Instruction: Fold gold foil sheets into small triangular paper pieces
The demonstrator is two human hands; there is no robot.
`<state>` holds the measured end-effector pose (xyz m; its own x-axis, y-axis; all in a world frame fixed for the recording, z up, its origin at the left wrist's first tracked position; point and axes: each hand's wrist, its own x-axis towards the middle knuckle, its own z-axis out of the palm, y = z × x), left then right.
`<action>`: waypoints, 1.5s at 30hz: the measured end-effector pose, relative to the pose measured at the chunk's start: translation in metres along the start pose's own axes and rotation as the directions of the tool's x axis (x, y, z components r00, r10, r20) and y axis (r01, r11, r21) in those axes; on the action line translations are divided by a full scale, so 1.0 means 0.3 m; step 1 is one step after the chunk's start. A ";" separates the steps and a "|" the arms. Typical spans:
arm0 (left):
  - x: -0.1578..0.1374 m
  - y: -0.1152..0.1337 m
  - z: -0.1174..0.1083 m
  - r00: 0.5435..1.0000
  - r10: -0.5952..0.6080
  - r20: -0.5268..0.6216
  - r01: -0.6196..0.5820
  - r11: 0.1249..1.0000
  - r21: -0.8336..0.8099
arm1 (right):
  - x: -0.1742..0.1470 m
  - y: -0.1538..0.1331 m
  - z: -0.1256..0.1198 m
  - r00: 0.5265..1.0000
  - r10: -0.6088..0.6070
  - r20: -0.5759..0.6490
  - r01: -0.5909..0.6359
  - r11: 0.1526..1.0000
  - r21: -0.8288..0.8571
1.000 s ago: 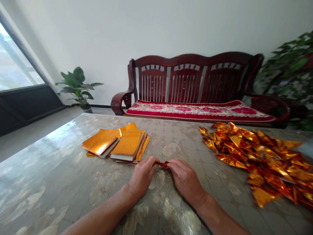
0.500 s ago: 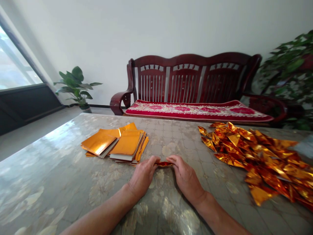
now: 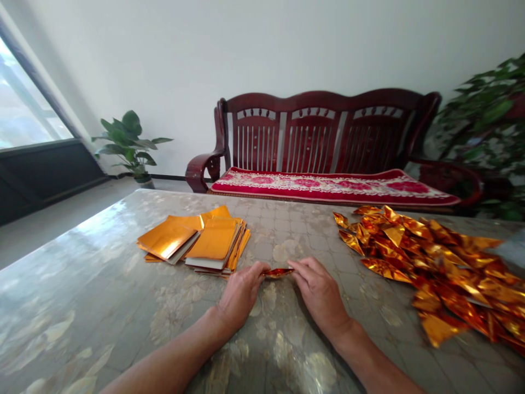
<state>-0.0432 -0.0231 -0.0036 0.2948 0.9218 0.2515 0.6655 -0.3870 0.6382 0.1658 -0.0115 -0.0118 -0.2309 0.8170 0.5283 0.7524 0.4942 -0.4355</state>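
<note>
Between my two hands is a small folded piece of gold foil paper, narrow and shiny, held just over the table. My left hand pinches its left end with thumb and fingers. At its right end, my right hand pinches the tip, and more of the foil shows there. Just beyond my left hand lie stacks of flat gold foil sheets with pale undersides. To the right spreads a heap of folded gold foil pieces, pointed and creased.
The patterned grey table extends under everything. Behind it stands a dark red wooden bench with a red floral cushion. A potted plant is at the left, leafy greenery at the right. Clear plastic lies by the heap.
My right hand has shifted slightly to the right, its grip now nearer the tip of the foil piece. My left hand stays nearly in place.
</note>
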 end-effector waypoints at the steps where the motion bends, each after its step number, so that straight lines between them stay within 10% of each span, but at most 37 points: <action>1: 0.000 -0.002 0.001 1.000 0.001 -0.001 -0.001 1.000 -0.002 | 0.000 0.002 -0.002 1.000 -0.001 0.012 0.001 1.000 0.005; 19: 0.002 0.002 -0.032 0.994 0.009 -0.105 0.029 0.933 0.359 | -0.009 0.006 0.009 0.999 -0.043 -0.010 0.044 0.990 0.132; 45: -0.005 -0.022 -0.013 0.993 0.118 -0.002 -0.115 0.968 0.221 | -0.012 -0.012 -0.007 0.992 -0.124 0.005 0.124 0.992 0.029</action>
<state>-0.0506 -0.0218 -0.0055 0.3702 0.8696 0.3267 0.7621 -0.4854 0.4285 0.1651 -0.0168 -0.0106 -0.3252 0.7508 0.5749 0.6998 0.5999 -0.3877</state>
